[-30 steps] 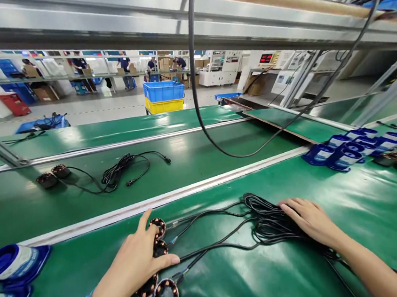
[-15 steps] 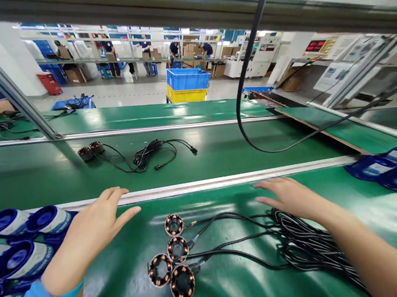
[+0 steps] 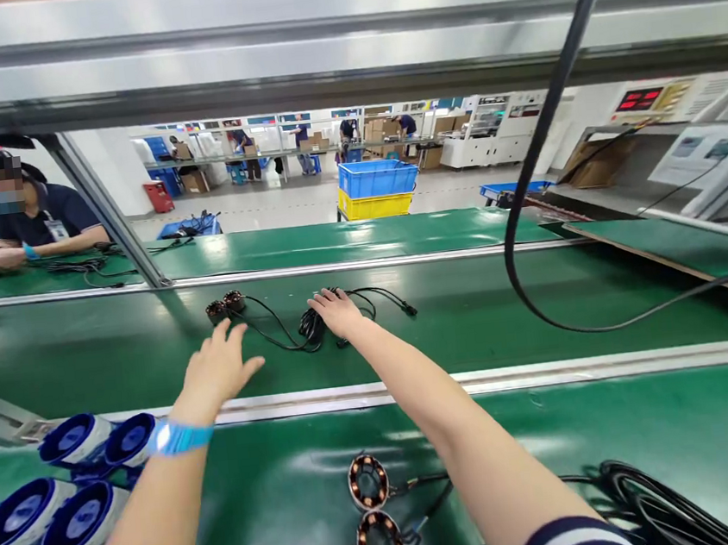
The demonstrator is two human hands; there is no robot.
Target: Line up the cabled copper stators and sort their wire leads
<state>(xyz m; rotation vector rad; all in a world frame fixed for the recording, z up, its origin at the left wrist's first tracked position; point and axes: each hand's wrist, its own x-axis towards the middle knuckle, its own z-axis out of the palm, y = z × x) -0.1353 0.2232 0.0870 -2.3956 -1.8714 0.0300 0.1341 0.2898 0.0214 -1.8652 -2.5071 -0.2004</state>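
Two copper-wound stators lie on the far green belt, joined to a bundled black cable. My left hand is just in front of the stators, fingers spread, holding nothing. Over the cable bundle is my right hand, with its fingers stretched out on top of it and covering part of it. Whether the fingertips press on the cable is hard to see. Closer to me, several more ring-shaped stators rest on the near green surface, their leads passing under my right forearm to a black cable coil.
Blue-and-white cylindrical housings stand in rows at the near left. A pale rail divides the two green surfaces. At right a black cable hangs in a loop from above. A co-worker sits at the far left.
Both my hands have moved forward over the rail to the far belt, the right one also leftward onto the cable bundle. The view has tilted up and shifted left.
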